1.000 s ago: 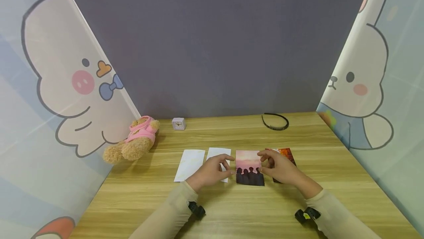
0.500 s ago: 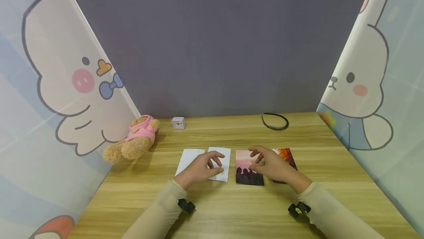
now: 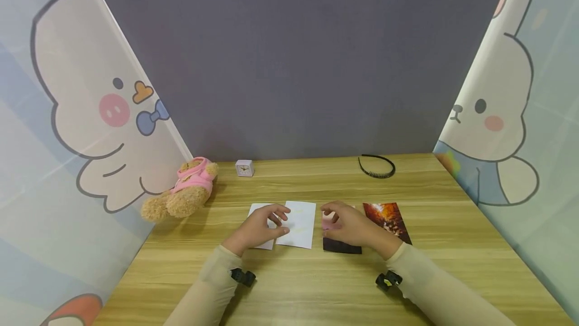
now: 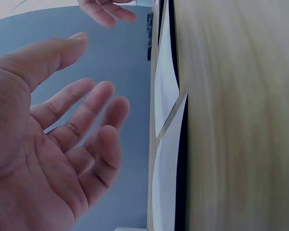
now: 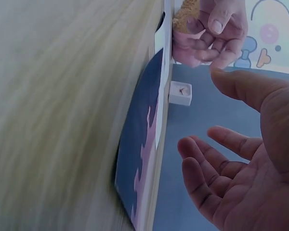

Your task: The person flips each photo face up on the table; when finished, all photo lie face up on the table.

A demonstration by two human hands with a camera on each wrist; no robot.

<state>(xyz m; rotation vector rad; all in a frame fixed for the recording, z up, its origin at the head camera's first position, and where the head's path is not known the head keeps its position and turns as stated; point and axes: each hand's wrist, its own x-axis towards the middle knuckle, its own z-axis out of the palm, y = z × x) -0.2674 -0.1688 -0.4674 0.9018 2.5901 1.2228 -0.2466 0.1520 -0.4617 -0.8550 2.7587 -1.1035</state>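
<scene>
Two white paper cards lie side by side on the wooden table: a left card partly under my left hand, and a second white card in plain sight. My left hand hovers over them with loosely curved fingers and nothing in its grasp. To the right lies a pink picture card with dark silhouettes, largely covered by my right hand. That hand is held above it, fingers relaxed and apart from the thumb. Beyond it rests a red-orange autumn picture card. Both wrist views show bare palms.
A teddy bear in a pink hoodie lies at the left wall. Near the back edge stand a small white clock and a black toothed headband. A dark grey panel closes off the back.
Both hands have shifted leftward. The left moved from the second white card toward the left one; the right moved from between the picture cards to over the pink one. The cards stay put.
</scene>
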